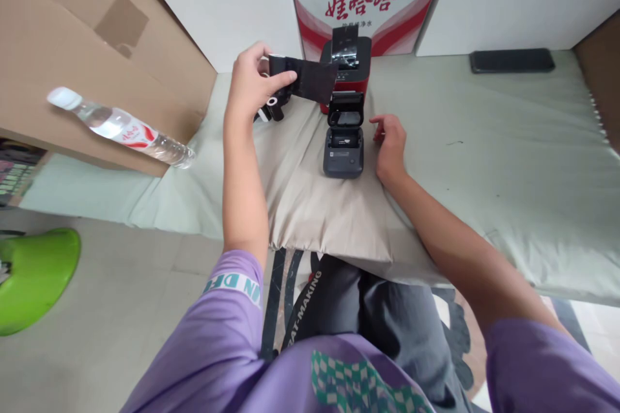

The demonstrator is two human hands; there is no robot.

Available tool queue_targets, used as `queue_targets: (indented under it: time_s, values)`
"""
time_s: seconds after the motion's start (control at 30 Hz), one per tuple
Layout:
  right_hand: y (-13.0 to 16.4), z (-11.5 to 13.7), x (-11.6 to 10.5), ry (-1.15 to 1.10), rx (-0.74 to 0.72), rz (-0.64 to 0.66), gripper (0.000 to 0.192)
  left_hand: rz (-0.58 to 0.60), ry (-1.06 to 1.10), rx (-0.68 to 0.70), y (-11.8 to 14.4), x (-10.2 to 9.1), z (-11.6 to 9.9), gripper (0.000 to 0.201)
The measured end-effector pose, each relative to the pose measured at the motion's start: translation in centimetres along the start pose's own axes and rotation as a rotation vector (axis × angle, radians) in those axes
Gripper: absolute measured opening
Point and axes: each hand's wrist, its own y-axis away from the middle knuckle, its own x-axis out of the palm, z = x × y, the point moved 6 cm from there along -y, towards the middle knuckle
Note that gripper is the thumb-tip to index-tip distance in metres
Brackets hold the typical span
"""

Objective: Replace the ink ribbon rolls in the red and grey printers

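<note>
My left hand [252, 80] is closed around the end of a wide black label strip [314, 80], thumb on top. The loose end of the strip reaches right, toward a red and black printer [345, 86]. Another dark glossy strip [345, 44] stands up from that printer's top. In front of it lies a small dark grey label printer [343, 158] with its lid [345, 106] flipped up, showing the compartment inside. My right hand [390, 145] rests on the cloth just right of the small printer, fingers loosely curled and apart, holding nothing. Small black and white items [275, 109] are partly hidden under my left hand.
A clear water bottle [130, 132] leans against a cardboard box [97, 57] on the left. White cartons [232, 12] line the back. A black flat case [512, 61] lies at the back right of the cloth-covered surface [484, 161]. A green stool [39, 277] stands at lower left.
</note>
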Motion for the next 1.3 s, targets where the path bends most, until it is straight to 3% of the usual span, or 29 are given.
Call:
queue_targets:
  time_s: [0.2, 0.4, 0.47, 0.53, 0.6, 0.73, 0.93, 1.2, 1.3]
  values:
    - [-0.2, -0.4, 0.1, -0.035, 0.040, 0.013, 0.060, -0.226, -0.069, -0.115, -1.5, 1.2, 5.0, 0.078]
    - [-0.1, -0.1, 0.2, -0.049, 0.065, 0.025, 0.057, -0.277, -0.085, -0.181, -1.9, 2.8, 8.5, 0.094]
    - [-0.2, -0.1, 0.2, -0.047, 0.061, 0.030, 0.057, -0.258, 0.009, -0.283, -1.8, 3.3, 9.3, 0.092]
    - [-0.2, -0.3, 0.2, -0.035, 0.055, 0.042, 0.058, -0.162, 0.148, -0.424, -1.6, 4.2, 9.8, 0.080]
    - [-0.3, -0.6, 0.3, -0.031, 0.055, 0.050, 0.060, -0.052, 0.241, -0.487, -1.3, 4.9, 9.5, 0.063]
    - [-0.4, -1.2, 0.3, -0.055, 0.072, 0.049, 0.061, 0.020, 0.241, -0.398, -1.2, 5.0, 8.3, 0.056]
    - [-0.5, -1.7, 0.3, -0.047, 0.060, 0.067, 0.062, -0.028, -0.281, -0.273, -0.7, 4.9, 6.9, 0.058]
    - [-0.5, -1.6, 0.5, -0.019, 0.050, 0.084, 0.063, -0.031, -0.488, -0.254, 0.8, 7.7, 5.6, 0.062]
    - [-0.2, -1.0, 0.5, -0.040, 0.079, 0.081, 0.059, -0.012, -0.593, -0.314, 0.8, 7.7, 5.5, 0.061]
